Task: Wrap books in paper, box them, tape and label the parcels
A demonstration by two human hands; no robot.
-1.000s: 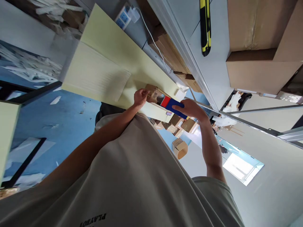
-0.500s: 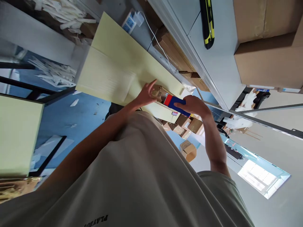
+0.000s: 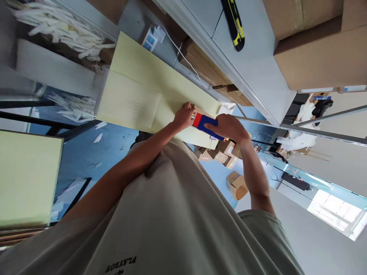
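My right hand (image 3: 229, 126) is closed around a flat, oblong blue thing with a red end (image 3: 210, 126), its thumb lying along the blue side. Its exact kind does not show. Behind it, a brown cardboard box (image 3: 204, 110) lies on the pale yellow tabletop (image 3: 137, 76), mostly covered. At the box's left end is my left hand (image 3: 185, 115), its fingers curled over and closed on that end, close to the red part. My fingers hide what lies between them.
Over the table, a grey shelf (image 3: 252, 65) bears a black and yellow utility knife (image 3: 234, 26) and large cartons (image 3: 321, 57). A power strip (image 3: 149, 39) with a white cable lies by the table's back edge. Several boxes (image 3: 220, 154) stand beyond the table's far end.
My left hand has gone from spread fingers beside the cardboard box to fingers curled on its end. My right hand keeps its hold on the blue and red thing. The view has shifted slightly.
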